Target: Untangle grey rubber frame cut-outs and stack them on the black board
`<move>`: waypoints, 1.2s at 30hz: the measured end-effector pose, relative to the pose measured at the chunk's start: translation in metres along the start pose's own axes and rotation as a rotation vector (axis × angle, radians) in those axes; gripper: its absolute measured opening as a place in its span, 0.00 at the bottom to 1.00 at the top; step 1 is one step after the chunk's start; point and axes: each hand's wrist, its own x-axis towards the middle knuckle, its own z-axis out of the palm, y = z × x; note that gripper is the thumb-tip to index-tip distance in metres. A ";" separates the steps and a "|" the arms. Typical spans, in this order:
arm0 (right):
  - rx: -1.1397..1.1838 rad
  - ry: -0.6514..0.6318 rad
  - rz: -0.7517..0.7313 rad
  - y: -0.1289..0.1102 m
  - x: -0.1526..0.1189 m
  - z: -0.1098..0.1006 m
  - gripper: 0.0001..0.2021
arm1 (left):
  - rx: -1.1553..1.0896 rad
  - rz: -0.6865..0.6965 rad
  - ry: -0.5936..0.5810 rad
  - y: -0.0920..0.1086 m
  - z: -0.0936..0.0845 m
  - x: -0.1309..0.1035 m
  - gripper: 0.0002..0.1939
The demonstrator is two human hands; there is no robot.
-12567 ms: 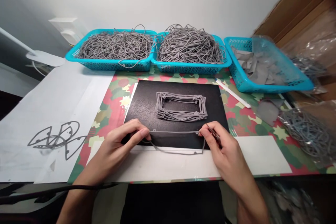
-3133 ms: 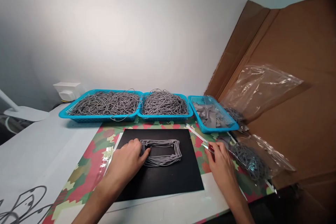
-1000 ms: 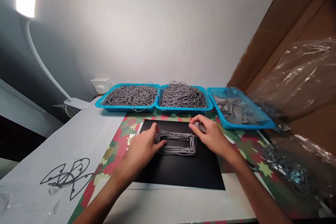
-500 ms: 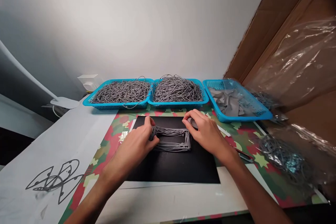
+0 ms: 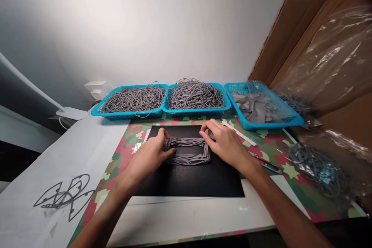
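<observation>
A stack of thin grey rectangular loops point(image 5: 188, 159) lies on a black mat point(image 5: 192, 184). My left hand point(image 5: 155, 149) grips the left end of the stack between thumb and fingers. Just above the stack's right end is my right hand point(image 5: 222, 139), its thumb and fingertips pinched together. A small grey rounded piece point(image 5: 209, 134) shows beneath the fingers of the right hand; how firmly it is held is hard to see.
Two blue baskets point(image 5: 130, 115) point(image 5: 197, 111) heaped with grey loops stand behind the mat. A third basket point(image 5: 270, 124) holds grey flat pieces. Right of the mat lie a white stick point(image 5: 240, 133), a red cutter point(image 5: 269, 164) and bagged loops point(image 5: 316, 170). Several loose loops point(image 5: 68, 197) lie left.
The view has shifted slightly. Both hands keep nearly the same places around the stack. More of the white stick now shows behind my right hand.
</observation>
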 end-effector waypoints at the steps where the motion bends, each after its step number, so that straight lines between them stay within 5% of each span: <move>1: 0.001 0.002 0.000 0.000 0.000 0.000 0.06 | 0.030 -0.009 -0.002 0.004 -0.002 -0.002 0.12; 9: 0.040 0.006 0.008 -0.001 0.000 0.000 0.06 | 0.145 -0.048 0.066 0.026 -0.013 -0.017 0.14; 15: 0.191 -0.046 -0.026 -0.009 0.000 -0.006 0.03 | -0.113 0.109 0.170 0.015 -0.008 -0.013 0.11; 21: 0.547 -0.251 0.020 -0.021 -0.004 -0.003 0.11 | -0.326 0.238 0.211 0.011 -0.005 -0.009 0.08; 30: 0.722 -0.060 0.090 -0.043 -0.003 0.026 0.04 | -0.301 0.353 0.327 0.038 -0.014 -0.020 0.06; 36: 0.875 -0.154 0.097 -0.040 0.000 0.027 0.11 | -0.230 0.392 0.365 0.045 -0.009 -0.025 0.07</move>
